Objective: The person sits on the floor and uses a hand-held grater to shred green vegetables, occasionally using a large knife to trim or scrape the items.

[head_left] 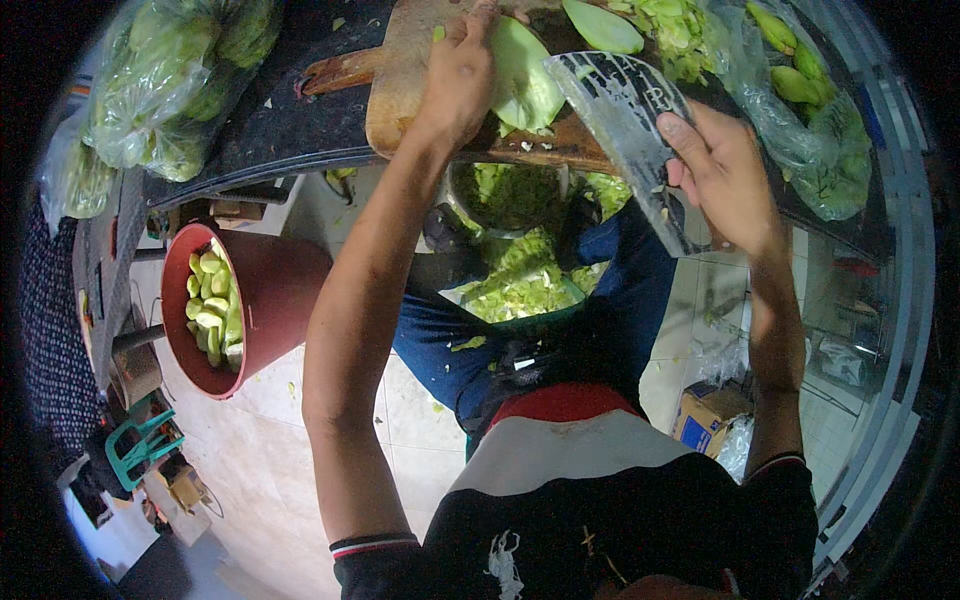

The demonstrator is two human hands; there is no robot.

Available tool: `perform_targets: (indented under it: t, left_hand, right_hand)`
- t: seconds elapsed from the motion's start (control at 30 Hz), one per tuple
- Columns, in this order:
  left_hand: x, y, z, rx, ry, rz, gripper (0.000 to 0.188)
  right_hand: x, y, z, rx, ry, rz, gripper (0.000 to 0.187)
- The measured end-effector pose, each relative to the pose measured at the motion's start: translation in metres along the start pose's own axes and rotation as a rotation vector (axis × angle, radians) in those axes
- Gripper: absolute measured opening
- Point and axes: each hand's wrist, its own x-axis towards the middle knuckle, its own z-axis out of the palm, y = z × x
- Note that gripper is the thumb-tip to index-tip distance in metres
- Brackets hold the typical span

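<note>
My left hand [462, 80] is closed on a large, pale green peeled fruit [527, 75], mango-like in shape, its near side cut ragged. It is held over the wooden chopping board [400, 105]; some of my fingertips run out at the top edge. In my right hand [715, 165] is a cleaver [620, 125] with a broad, wet blade smeared with pale bits. Its blade slants just right of the fruit, close to it but not clearly touching. Another smooth pale green piece [603, 25] lies farther back on the board, beside a heap of chopped green shreds [690, 40].
Plastic bags of green fruit stand at the table's left [160, 90] and right [820, 120]. Below, between my legs, are a pot [510, 195] and a heap of green shreds [525, 285]. A red bin [275, 290] of peeled fruit stands left; a cardboard box [705, 415] sits right.
</note>
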Motion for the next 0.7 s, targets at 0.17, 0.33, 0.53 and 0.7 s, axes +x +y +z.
perform_targets:
  t: [0.17, 0.33, 0.53, 0.7]
  left_hand:
    - [0.024, 0.069, -0.015, -0.362, -0.165, -0.611, 0.055]
    - [0.031, 0.07, -0.027, -0.862, -0.041, -0.955, 0.048]
    - [0.004, 0.074, -0.029, -1.918, -0.008, -0.978, 0.039]
    - [-0.01, 0.12, -0.03, -1.621, 0.08, -1.053, 0.042]
  right_hand:
    - [0.001, 0.022, 0.012, 0.033, -0.036, -0.015, 0.027]
    - [-0.009, 0.023, 0.007, 0.322, -0.031, 0.049, 0.025]
    - [-0.038, 0.016, 0.012, 0.634, 0.059, 0.044, 0.021]
    - [-0.033, -0.014, 0.012, 0.629, 0.083, -0.043, 0.023]
